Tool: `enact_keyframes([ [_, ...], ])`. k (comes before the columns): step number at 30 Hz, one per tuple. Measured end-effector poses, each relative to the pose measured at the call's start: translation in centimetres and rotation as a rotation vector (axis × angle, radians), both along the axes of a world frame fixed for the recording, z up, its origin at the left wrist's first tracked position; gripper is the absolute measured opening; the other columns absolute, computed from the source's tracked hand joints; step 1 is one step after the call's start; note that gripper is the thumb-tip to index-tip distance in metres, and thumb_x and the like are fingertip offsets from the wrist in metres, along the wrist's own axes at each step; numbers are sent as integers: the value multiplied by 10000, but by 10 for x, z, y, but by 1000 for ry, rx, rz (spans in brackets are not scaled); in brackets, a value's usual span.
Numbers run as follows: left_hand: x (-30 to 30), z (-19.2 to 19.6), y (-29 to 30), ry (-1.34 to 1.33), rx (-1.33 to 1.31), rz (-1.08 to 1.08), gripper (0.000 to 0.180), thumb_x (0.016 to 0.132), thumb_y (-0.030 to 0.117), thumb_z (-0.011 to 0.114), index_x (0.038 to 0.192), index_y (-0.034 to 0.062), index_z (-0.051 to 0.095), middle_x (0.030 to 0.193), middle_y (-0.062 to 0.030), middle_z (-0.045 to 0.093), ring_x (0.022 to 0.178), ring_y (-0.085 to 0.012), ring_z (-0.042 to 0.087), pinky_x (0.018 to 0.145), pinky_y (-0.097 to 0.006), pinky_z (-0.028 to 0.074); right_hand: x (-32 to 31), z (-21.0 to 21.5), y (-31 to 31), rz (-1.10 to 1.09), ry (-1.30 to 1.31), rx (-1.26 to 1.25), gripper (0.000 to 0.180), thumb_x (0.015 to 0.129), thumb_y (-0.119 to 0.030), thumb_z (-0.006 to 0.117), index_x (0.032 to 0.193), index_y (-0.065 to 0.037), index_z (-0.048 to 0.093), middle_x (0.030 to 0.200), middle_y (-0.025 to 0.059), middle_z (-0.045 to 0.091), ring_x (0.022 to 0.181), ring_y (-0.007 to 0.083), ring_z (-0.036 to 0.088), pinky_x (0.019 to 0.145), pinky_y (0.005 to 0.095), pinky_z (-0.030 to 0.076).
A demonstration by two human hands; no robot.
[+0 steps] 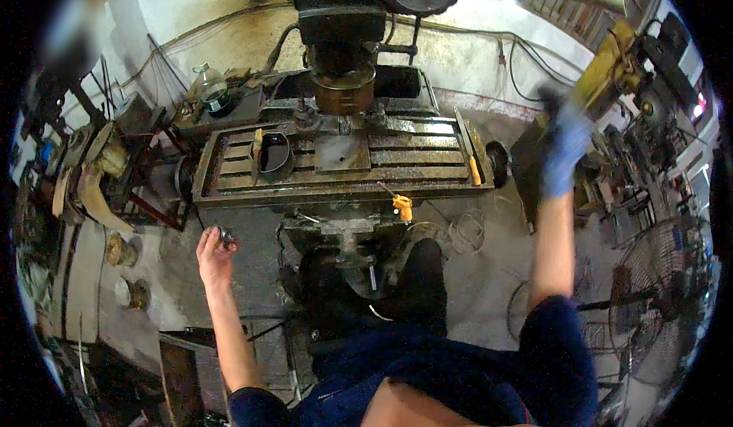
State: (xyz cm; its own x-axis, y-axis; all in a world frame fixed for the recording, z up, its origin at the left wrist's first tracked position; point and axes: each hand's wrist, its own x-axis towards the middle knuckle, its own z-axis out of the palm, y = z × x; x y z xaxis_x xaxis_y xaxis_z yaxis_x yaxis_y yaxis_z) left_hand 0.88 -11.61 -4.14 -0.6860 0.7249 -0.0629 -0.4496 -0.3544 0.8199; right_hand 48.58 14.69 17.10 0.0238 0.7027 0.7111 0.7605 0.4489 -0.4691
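Navy shirt (466,370) is what's seen closest up. Small dark part (227,235) is pinched in the fingertips of the bare left grip (215,253). Right grip (565,150), blue-gloved, is pretty blurred, so whether anything's held can't be told; it's reached out near some yellow machine part (603,72). Ahead and to the right of the left grip, a dark pan (284,169) and a flat metal plate (330,153) are set on the slotted counter (420,169). Between both grips, a yellow-handled tool (403,209) can be spotted.
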Motion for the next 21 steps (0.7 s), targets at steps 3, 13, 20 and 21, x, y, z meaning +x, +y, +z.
enact_keyframes([
  [3, -3, -7, 0, -6, -43, -69, 127, 824, 122, 601, 867, 33, 521, 702, -61, 554, 592, -163, 551, 517, -294, 442, 8, -184, -11, 368, -415, -561, 172, 800, -203, 579, 789, -50, 656, 752, 53, 627, 639, 109, 546, 570, 267, 438],
  [13, 12, 11, 9, 60, 2, -119, 107, 816, 102, 586, 844, 17, 528, 707, -77, 567, 595, -188, 582, 547, -312, 472, -81, -391, -21, 273, 519, -1141, 363, 727, -324, 698, 958, -61, 600, 802, -38, 557, 670, 100, 492, 601, 246, 399],
  [20, 8, -3, 0, 24, -12, -102, 127, 803, 118, 621, 824, 28, 534, 713, -75, 583, 589, -192, 595, 528, -294, 489, -58, -259, -47, 399, 543, -514, 362, 731, -246, 700, 959, -14, 542, 767, 28, 579, 657, 135, 516, 597, 286, 443],
  [21, 10, -5, 2, 21, -29, -110, 128, 802, 122, 624, 822, 31, 536, 713, -72, 582, 587, -189, 594, 525, -293, 489, -55, -244, -40, 371, 416, -402, 354, 730, -245, 698, 953, -16, 545, 770, 42, 584, 660, 149, 522, 608, 301, 448],
])
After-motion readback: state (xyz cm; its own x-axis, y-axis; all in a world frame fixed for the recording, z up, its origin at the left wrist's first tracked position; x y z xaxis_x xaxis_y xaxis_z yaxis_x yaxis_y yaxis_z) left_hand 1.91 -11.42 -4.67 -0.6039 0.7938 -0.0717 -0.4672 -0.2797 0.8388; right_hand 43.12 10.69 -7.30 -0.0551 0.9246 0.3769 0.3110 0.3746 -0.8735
